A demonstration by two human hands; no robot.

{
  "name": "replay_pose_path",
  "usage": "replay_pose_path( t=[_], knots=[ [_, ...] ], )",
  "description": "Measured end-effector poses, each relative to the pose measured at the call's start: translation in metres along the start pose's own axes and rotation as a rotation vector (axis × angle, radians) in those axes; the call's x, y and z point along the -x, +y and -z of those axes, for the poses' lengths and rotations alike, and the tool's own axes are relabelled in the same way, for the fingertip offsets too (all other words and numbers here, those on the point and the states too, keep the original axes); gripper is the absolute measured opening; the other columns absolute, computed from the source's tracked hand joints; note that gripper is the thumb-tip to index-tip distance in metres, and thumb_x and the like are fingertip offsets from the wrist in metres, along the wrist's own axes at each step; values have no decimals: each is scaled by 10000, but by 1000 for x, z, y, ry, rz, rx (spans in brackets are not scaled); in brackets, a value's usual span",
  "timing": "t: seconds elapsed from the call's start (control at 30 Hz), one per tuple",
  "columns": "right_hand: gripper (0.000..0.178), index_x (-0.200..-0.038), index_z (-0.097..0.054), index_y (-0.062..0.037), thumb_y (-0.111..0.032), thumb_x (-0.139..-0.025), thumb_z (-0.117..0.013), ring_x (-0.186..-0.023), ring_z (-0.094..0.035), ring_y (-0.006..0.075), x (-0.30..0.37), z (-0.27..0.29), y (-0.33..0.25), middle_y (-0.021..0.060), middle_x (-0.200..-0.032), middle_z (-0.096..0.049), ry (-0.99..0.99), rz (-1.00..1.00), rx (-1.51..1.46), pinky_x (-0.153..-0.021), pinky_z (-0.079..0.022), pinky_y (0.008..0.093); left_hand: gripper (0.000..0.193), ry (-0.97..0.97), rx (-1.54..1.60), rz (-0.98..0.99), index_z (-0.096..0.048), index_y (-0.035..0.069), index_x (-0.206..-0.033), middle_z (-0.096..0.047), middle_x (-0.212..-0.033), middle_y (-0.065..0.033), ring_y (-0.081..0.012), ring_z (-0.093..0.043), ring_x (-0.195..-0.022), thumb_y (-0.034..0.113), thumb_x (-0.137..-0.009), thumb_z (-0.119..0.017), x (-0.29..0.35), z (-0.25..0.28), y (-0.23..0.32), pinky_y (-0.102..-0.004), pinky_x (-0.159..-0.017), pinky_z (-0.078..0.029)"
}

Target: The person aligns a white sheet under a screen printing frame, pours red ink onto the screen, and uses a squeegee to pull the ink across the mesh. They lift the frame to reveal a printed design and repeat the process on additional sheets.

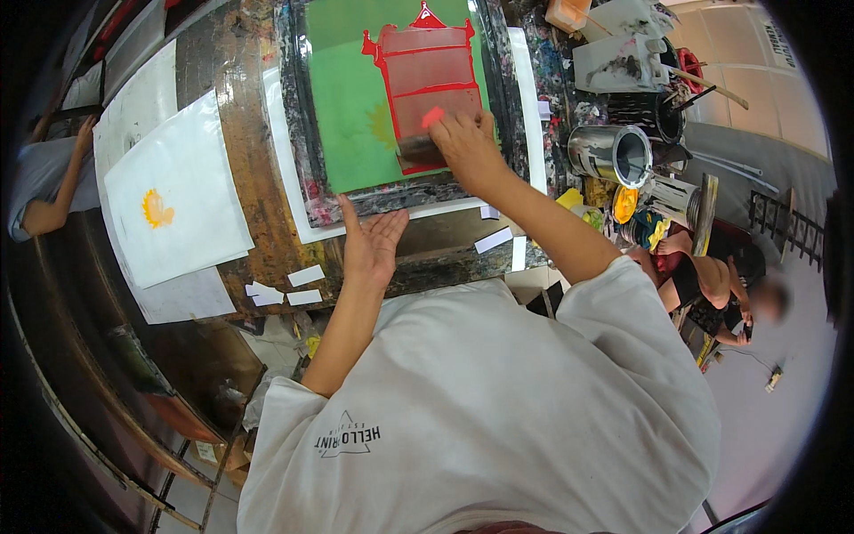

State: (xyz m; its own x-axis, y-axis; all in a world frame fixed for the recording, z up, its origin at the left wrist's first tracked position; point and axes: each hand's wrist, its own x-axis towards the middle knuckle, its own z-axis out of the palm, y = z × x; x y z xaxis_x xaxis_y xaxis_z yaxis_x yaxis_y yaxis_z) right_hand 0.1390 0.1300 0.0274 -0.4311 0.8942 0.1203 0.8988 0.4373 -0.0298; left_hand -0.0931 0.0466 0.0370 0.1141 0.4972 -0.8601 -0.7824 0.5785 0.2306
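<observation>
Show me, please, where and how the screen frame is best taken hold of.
I'd grip the screen frame by its near bar, one hand toward each end, coming from the person's side: that straight bar faces them, and the open left hand lies beside its left end.

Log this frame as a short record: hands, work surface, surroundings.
Left hand: open, palm up, at the near edge of a dark rectangular frame
Right hand: curled over a green screen with red-outlined shape; small pinkish-red piece at its fingertips, grip unclear
Under frame: white paper sheet
Left side: white sheet with orange print
Right side: silver metal can; seated person
</observation>
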Motion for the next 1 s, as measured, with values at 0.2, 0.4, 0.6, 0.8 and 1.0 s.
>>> replay_pose_path(
  t=[0.2, 0.4, 0.6, 0.8, 1.0],
  knots=[
    [330, -1129, -548, -116, -23, -828, -644, -1050, -584, 286, -53, -4, 27, 68, -1079, -593, 5, -18, -27, -968, -368, 523, 1385, 17, -27, 10, -39, -284, -1499, -242, -1551, -445, -502, -355, -1497, 765, -876, -694, -1, 0, 2, -531, -1255, -391],
    [353, -1163, -551, -104, -84, -850, -713, -1102, -626, 287, -91, -26, 64, 75, -1086, -643, 57, 48, -46, -986, -367, 556, 1398, 59, -13, 15, -38, -295, -1483, -224, -1557, -443, -497, -346, -1499, 744, -857, -733, 4, -13, 7, -540, -1246, -404],
    [443, -1251, -547, -99, -180, -882, -778, -1196, -635, 300, -121, -8, 107, 88, -1212, -667, -225, 34, -319, -1036, -357, 562, 1400, 11, 36, 30, 30, -225, -1536, -227, -1551, -431, -490, -354, -1496, 694, -856, -778, 3, -3, 8, -544, -1236, -421],
    [336, -1189, -583, -107, -78, -874, -693, -1159, -603, 279, -97, -1, 83, 76, -1157, -634, 128, 17, -31, -992, -369, 541, 1347, 27, 56, 31, 39, -148, -1580, -267, -1535, -392, -458, -419, -1460, 676, -884, -769, 23, -14, 11, -513, -1210, -462],
    [245, -1127, -586, -118, -64, -890, -621, -1101, -587, 272, -89, -1, 56, 57, -1082, -612, 143, -23, 166, -984, -382, 503, 1141, -89, -108, -17, -188, -128, -1492, -418, -1343, -287, -409, -558, -1306, 723, -921, -690, 26, -3, 11, -481, -1122, -549]
  ],
)
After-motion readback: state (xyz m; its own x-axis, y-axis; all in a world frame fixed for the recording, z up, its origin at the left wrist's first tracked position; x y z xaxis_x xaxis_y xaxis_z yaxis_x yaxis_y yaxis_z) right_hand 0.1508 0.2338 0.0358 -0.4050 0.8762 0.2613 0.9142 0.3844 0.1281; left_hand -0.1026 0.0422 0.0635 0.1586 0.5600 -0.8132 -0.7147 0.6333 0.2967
